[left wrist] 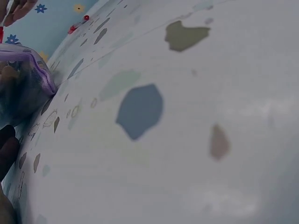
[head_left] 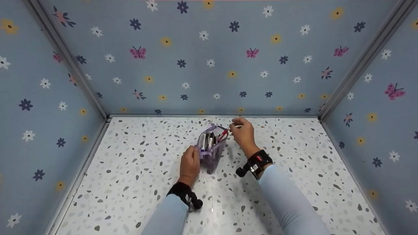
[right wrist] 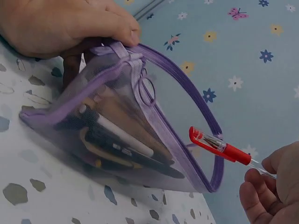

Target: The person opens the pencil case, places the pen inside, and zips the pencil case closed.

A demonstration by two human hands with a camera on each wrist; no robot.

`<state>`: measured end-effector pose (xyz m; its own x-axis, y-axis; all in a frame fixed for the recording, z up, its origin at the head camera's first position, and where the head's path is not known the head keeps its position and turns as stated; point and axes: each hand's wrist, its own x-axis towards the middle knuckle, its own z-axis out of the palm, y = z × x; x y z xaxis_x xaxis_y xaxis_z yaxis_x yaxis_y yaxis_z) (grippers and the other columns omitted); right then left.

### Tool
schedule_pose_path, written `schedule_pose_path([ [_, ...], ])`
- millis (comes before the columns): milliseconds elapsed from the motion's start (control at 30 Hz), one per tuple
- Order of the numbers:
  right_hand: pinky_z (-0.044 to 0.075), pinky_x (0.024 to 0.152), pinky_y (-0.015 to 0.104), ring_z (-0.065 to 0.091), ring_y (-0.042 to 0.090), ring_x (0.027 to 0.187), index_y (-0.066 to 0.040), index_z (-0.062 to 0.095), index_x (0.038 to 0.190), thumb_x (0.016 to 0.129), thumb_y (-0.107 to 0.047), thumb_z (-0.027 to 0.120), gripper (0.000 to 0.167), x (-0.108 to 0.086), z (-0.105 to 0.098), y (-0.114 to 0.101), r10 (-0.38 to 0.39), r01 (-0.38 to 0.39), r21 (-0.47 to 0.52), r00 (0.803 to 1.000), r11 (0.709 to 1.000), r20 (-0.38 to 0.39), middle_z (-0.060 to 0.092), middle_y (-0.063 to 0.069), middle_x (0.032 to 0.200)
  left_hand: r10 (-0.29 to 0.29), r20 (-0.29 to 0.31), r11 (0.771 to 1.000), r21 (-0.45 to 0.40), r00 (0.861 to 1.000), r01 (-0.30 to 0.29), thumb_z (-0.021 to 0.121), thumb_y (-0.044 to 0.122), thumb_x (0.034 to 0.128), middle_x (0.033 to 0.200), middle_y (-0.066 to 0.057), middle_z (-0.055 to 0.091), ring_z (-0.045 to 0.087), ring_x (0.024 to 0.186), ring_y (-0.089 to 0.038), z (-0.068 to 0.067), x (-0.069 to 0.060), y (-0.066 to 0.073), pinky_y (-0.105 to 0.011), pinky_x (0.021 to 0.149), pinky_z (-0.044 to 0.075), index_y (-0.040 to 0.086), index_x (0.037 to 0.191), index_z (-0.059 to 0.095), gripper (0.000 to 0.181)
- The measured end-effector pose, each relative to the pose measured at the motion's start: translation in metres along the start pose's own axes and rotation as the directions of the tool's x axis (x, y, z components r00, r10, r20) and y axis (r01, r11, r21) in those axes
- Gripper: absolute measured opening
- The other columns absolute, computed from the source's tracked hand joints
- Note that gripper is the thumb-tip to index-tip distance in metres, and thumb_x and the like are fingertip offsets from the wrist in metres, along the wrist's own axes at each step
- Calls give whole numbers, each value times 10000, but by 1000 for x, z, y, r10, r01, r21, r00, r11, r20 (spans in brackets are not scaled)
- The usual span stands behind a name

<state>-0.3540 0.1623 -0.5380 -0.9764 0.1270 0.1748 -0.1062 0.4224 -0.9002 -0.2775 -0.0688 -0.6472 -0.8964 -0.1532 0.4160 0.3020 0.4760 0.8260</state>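
Note:
In the head view, a purple mesh pencil pouch [head_left: 212, 159] stands unzipped near the middle of the table, with several pens [head_left: 204, 142] inside. My left hand [head_left: 190, 163] grips its near left end, thumb on the rim. Seen by the right wrist camera, that left hand [right wrist: 79, 23] pinches the zipper end of the pouch [right wrist: 39, 114]. My right hand [head_left: 243, 132] pinches a clear pen with a red cap [right wrist: 226, 149] by its barrel. The pen's capped end points into the pouch's open mouth. Most of the left hand is outside the left wrist view.
The white speckled table [head_left: 137, 182] reaches to blue flowered panels [head_left: 209, 58] at the back and both sides. Metal strips [head_left: 73, 65] run along the panel corners. A small red item [left wrist: 78, 24] shows in the left wrist view; its kind is unclear.

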Motion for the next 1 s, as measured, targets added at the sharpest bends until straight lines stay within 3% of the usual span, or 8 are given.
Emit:
schedule_pose_path([
  [100,593,791,291,786,257,969,-53,788,1265,1059,-117,778,216,-5,10,-2,-23,25,-60,1000,998,20,820,142,1177,-17,12,1000,-6,1000,18,495,186,1187,789,16,477,472,740,-163,0,0,2,-330,684,431,122,902,519,293],
  [233,575,755,309,736,236,961,-71,802,1298,1065,-157,785,249,-12,21,-4,-12,30,-125,990,992,139,805,124,1172,4,5,1000,6,1000,-4,503,166,1178,784,12,463,458,731,-155,2,0,1,-329,677,425,115,888,509,295],
  [433,598,756,333,754,249,963,-38,782,1371,1089,-167,756,312,-19,30,-9,2,63,-180,942,982,337,817,144,1197,14,-9,1000,7,1000,-14,522,153,1166,781,13,467,464,732,-168,1,1,1,-337,681,430,106,881,508,289],
  [567,636,792,348,790,275,1037,-55,762,1435,1104,-153,736,346,-20,32,-8,-23,120,-215,914,969,406,828,156,1258,-13,3,1000,-1,1000,13,521,169,1173,782,8,480,483,741,-184,1,1,1,-343,688,439,106,889,517,291],
  [667,617,785,332,766,238,1016,-59,767,1426,1107,-132,711,332,-18,27,-4,-37,127,-211,922,969,384,815,148,1285,-13,2,1000,1,1000,13,523,170,1169,782,-8,481,486,745,-186,1,1,1,-351,691,441,102,888,521,288],
  [833,538,726,342,676,187,838,-42,778,1362,1122,-154,674,284,-11,6,12,-16,81,-230,962,970,271,783,145,1256,-1,-6,1000,-4,1000,1,526,163,1163,775,-14,492,489,734,-173,2,1,0,-346,677,446,106,883,525,287],
  [900,550,743,374,687,213,837,-35,776,1354,1126,-168,666,286,-7,-4,21,10,52,-266,974,963,228,776,154,1255,0,-2,1000,-11,1000,0,527,163,1167,773,-8,498,491,730,-170,1,1,1,-341,672,447,105,883,531,290],
  [1000,586,852,434,722,259,979,-24,769,1354,1119,-174,666,298,-2,-20,36,49,13,-344,984,939,171,759,169,1280,2,2,1000,-9,1000,-2,522,174,1176,770,5,496,486,725,-157,1,1,0,-327,668,441,110,883,535,300],
])
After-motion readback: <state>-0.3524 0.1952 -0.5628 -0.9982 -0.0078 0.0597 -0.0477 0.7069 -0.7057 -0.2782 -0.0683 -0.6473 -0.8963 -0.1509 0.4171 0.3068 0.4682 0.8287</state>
